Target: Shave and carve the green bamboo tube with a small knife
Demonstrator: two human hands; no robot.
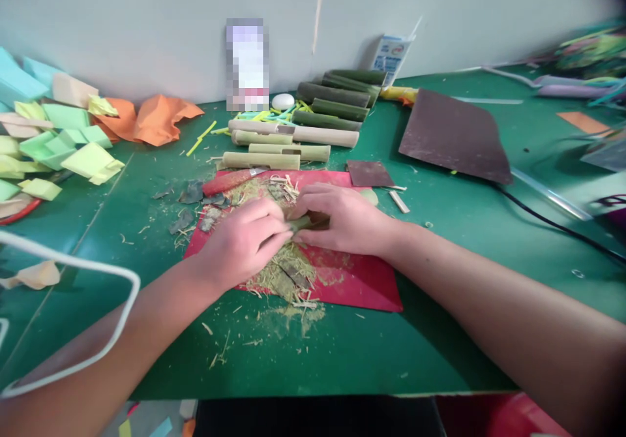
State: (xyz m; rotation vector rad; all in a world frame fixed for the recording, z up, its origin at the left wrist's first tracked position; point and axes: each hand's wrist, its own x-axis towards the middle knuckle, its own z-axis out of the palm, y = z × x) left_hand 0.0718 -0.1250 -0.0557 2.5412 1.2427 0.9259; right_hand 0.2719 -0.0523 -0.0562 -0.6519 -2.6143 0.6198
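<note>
Behind the counter [352,365] there is a wall [147,19] of light grey colour, and a narrow beige strip [319,10] runs down its upper part. The counter has a green top, crossed on the left side by a thin pale seam [92,218]. Light gives this top a soft shine. Below its front edge, a small part of grey floor [147,417] is visible.

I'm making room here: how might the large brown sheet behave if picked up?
The large brown sheet looks thin, so it's probably light for its size and may bend a little. Its broad shape makes rolling unlikely.
</note>
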